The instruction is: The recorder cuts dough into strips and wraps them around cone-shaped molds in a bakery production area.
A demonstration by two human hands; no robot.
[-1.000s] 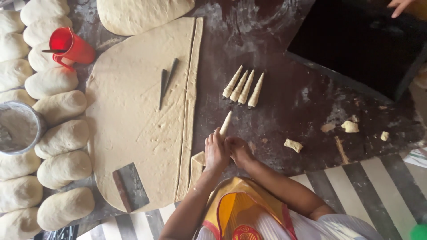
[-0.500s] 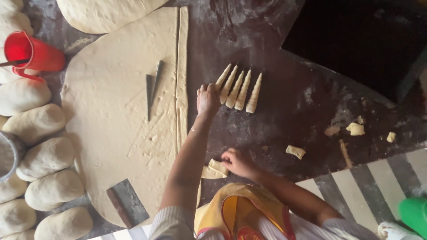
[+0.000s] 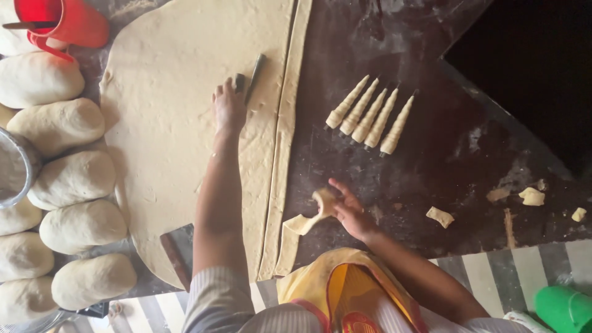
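**Inspector A:** We start with the dough strip (image 3: 303, 223). It hangs from the right hand (image 3: 348, 213), low on the dark bench (image 3: 431, 154), just right of the cut edge of the dough sheet (image 3: 172, 154). The fingers pinch its wound upper end; the tail trails down-left, which we judge keeps it free for wrapping.

**Inspector B:** We agree. The left hand (image 3: 229, 110) lies on the sheet, its fingertips touching a dark metal tool (image 3: 250, 79). We cannot tell whether they close around it; they look extended and close together.

**Inspector A:** Counts, moving outward. We record five dough-wrapped cones (image 3: 369, 117), side by side and touching, points up-right, set well clear of the sheet, in our judgement so they stay separate from the raw dough.

**Inspector B:** One long cut strip (image 3: 285, 142) lies along the sheet's right edge. We count four dough scraps (image 3: 440, 216) on the bench at the right.

**Inspector A:** At the left, we count at least eight dough loaves (image 3: 73, 180), some cropped, massed beside the sheet within reach. One red cup (image 3: 65, 23), one metal bowl (image 3: 13, 176), one flat scraper (image 3: 176, 254) at the sheet's lower edge.

**Inspector B:** One green object (image 3: 564, 308) sits in the lower right corner.
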